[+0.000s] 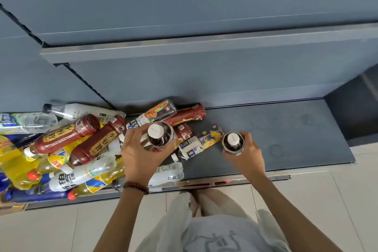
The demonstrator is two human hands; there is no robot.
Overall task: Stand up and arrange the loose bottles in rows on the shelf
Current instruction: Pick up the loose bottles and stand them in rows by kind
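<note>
My left hand (136,154) grips an upright dark bottle with a white cap (159,135) above the edge of the pile. My right hand (246,152) holds a second upright dark bottle with a white cap (233,141) over the bare part of the bottom shelf (286,129). A heap of loose bottles lies on its side at the left: red-brown ones (61,139), yellow ones (14,161), clear ones (81,174) and a cartoon-labelled one (157,111). Whether either held bottle touches the shelf cannot be told.
A grey upper shelf (184,47) juts out above the bottom one. The bottom shelf's front rail (235,181) runs just before my feet on a pale tiled floor (327,200). A dark side panel (353,112) closes the shelf at the right.
</note>
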